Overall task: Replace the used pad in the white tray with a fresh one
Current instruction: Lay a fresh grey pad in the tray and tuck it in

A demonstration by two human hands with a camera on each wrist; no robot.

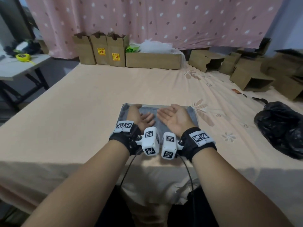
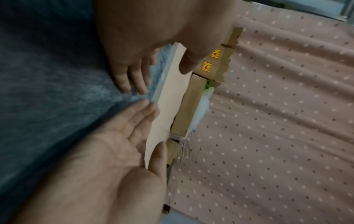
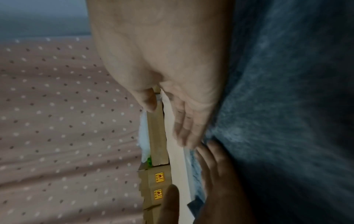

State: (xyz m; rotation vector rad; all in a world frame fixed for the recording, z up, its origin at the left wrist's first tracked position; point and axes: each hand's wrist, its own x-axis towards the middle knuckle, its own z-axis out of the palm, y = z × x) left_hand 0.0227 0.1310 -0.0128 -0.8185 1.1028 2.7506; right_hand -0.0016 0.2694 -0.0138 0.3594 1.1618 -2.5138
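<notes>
A white tray [image 1: 147,105] lies on the peach bedsheet in front of me, and a fluffy grey-blue pad [image 1: 156,124] fills it. My left hand [image 1: 144,113] lies on the pad's left half with its fingers [image 2: 132,81] straight and flat on the fabric. My right hand [image 1: 167,110] is on the right half, palm turned up and inward, its little-finger edge against the pad [image 3: 287,106]. The fingertips of the two hands nearly meet near the tray's far rim [image 2: 162,81]. Neither hand grips anything.
Several cardboard boxes [image 1: 154,59] line the back of the bed under a pink dotted curtain, with more [image 1: 246,74] at the back right. A black plastic bag [image 1: 282,128] sits to the right. A folding table [image 1: 19,69] holding a yellow tape measure stands to the left.
</notes>
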